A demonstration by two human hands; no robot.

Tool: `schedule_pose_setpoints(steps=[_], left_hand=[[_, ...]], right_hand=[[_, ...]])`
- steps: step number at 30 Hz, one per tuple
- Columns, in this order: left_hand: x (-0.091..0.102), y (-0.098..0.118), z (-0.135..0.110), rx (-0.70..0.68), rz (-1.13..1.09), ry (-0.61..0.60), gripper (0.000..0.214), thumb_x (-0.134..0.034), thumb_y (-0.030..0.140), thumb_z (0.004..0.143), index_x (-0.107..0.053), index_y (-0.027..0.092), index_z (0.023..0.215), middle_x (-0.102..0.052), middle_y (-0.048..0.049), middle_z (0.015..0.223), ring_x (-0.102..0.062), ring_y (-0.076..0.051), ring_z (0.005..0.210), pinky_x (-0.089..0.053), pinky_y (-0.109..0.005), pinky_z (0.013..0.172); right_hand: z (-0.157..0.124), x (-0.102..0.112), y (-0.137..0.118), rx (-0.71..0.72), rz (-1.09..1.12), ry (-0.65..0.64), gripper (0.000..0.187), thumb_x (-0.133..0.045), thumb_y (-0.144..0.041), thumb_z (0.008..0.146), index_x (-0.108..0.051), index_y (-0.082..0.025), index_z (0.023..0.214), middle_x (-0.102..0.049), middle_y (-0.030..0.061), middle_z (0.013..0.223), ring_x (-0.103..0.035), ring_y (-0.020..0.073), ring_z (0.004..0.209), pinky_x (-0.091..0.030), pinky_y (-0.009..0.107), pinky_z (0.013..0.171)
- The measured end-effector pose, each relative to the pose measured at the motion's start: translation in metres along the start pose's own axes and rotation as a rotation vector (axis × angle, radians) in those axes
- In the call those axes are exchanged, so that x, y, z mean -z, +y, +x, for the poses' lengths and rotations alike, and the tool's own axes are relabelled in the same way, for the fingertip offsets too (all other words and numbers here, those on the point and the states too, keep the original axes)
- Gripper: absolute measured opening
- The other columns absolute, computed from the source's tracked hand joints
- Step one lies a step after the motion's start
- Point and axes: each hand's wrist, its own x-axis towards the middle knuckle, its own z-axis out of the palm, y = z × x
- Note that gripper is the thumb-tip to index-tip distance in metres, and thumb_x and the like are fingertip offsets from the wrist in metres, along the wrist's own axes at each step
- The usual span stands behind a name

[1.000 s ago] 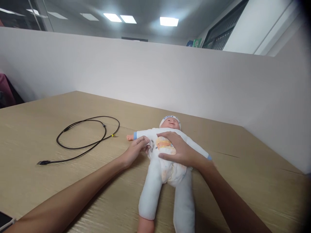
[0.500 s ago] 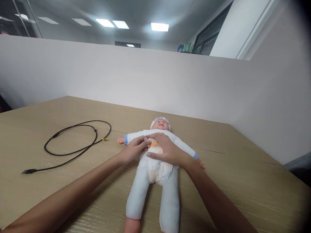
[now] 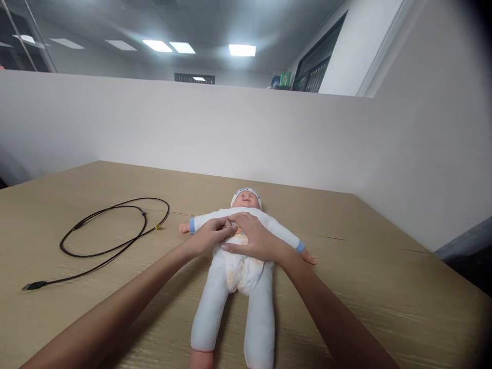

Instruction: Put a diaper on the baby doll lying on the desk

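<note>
A baby doll (image 3: 207,323) in white clothes with blue cuffs lies on its back on the table, its head pointing away from me. Around its hips is a white diaper (image 3: 244,271) with an orange print. At the diaper's waist, on the doll's left-hand side of the picture, my left hand (image 3: 209,236) is closed, thumb and fingers pinching the diaper's edge. My right hand (image 3: 259,238) rests over the belly, thumb apart from its stretched fingers, and covers part of the diaper front. The fingertips of both hands nearly meet.
To the left lies a looped black USB cable (image 3: 107,256) with a yellow tie. The wooden table (image 3: 346,287) ends at a white partition wall (image 3: 192,128). Further back, a green package (image 3: 285,79) shows above the wall.
The view has shifted slightly, so the doll, cable and table sit a little further left. Both hands stay at the diaper's waist, with my right fingers slightly nearer the left hand.
</note>
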Motion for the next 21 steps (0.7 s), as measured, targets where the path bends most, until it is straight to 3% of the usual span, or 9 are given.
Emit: schedule_pose_setpoints(steps=[10,17,21], left_hand=[[-0.003,-0.003,0.000,0.013,-0.041,0.061,0.055,-0.072,0.067,0.092,-0.047,0.021,0.075,-0.045,0.0041,0.075,-0.036,-0.012,0.069,-0.026,-0.030,0.066],[0.004,0.001,0.004,0.018,0.037,-0.028,0.052,-0.071,0.065,0.093,-0.052,0.020,0.076,-0.046,0.0035,0.076,-0.037,-0.014,0.071,-0.028,-0.031,0.067],[0.010,0.006,0.003,0.077,0.096,-0.088,0.050,-0.071,0.068,0.093,-0.060,0.020,0.084,-0.050,0.0028,0.079,-0.042,-0.016,0.074,-0.032,-0.031,0.068]], right_hand=[[0.002,0.000,0.001,-0.013,-0.025,-0.016,0.051,-0.086,-0.053,0.092,-0.066,-0.026,0.130,-0.072,0.0075,0.133,-0.061,0.0337,0.133,-0.047,0.055,0.117],[0.001,0.001,-0.002,-0.019,-0.007,0.006,0.044,-0.086,-0.051,0.092,-0.069,-0.032,0.127,-0.074,0.0049,0.127,-0.063,0.0341,0.132,-0.049,0.051,0.117],[0.002,0.000,0.000,-0.024,0.014,0.008,0.044,-0.085,-0.055,0.091,-0.072,-0.029,0.124,-0.072,0.0066,0.131,-0.061,0.0342,0.133,-0.046,0.053,0.120]])
